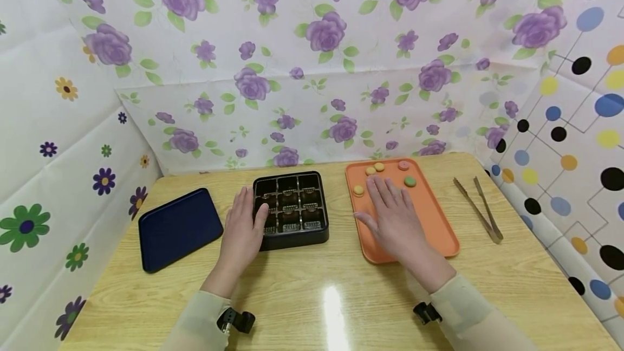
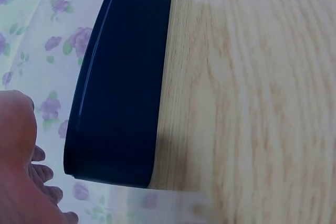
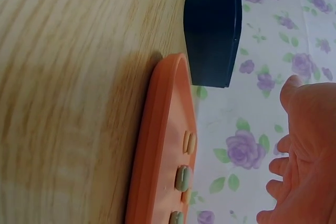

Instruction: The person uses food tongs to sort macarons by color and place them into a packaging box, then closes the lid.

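macarons [image 1: 379, 167], five in plain sight and perhaps more hidden, lie on one orange tray [image 1: 439, 221] under the flat, open right hand [image 1: 395, 215]. left hand [image 1: 244, 232], fingers straight, touches one nine-cell black box [image 1: 292, 207].

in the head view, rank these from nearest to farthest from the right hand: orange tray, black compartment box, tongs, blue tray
1. orange tray, right under the right hand.
2. black compartment box, just to its left.
3. tongs, off to its right, nearly as close as the box.
4. blue tray, far left.
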### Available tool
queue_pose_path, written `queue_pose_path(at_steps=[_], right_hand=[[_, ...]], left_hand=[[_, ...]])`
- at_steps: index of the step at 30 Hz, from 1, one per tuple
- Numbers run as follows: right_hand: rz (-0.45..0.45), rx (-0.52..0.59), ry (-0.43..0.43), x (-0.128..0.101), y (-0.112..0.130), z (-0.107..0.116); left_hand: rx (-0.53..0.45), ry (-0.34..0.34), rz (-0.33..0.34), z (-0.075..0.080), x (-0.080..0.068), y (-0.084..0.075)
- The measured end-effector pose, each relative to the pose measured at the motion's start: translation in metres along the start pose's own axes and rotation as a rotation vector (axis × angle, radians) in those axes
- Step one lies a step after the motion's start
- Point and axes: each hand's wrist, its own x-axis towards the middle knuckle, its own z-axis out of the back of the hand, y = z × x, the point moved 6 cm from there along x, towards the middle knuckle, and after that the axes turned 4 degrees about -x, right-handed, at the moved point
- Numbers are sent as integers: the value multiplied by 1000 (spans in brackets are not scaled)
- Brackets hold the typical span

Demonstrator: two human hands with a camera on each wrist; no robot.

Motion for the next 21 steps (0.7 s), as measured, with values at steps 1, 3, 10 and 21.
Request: queue_pose_path(at_steps=[1, 3, 10, 21], right_hand=[[-1, 3, -1, 0, -1, 0], [-3, 8, 2, 0, -3, 0], [-5, 40, -11, -2, -6, 0], [-5, 42, -37, -9, -15, 5]], left_hand=[[-21, 2, 7, 0, 0, 1], [-60, 10, 22, -1, 1, 3], [-154, 28, 74, -5, 3, 15], [-306, 36, 105, -9, 4, 25]])
